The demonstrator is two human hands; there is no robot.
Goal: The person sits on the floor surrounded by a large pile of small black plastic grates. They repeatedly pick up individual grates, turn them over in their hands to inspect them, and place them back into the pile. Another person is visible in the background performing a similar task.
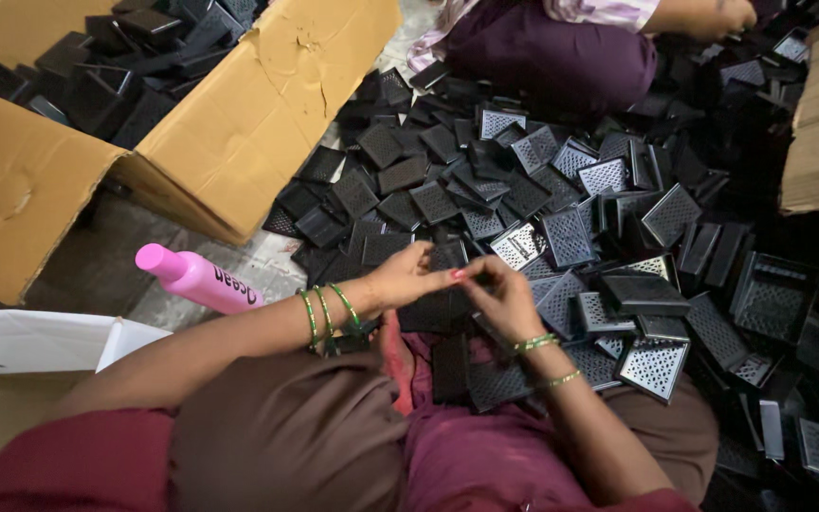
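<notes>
In the middle of the frame, the left hand [408,277] and the right hand [500,294] are meeting over a black perforated tile [440,308]. Both are pinching its upper edge with the fingertips, and the tile is hanging just below the fingers, above the lap. A pile of similar tiles [561,209] is lying beyond, in the upper right.

Black perforated plates [568,237] with dotted grid patterns, some silvery; a pink bottle [199,278]; green bangles [326,313]; a tan cardboard box [239,123]; maroon clothing [485,465].
</notes>
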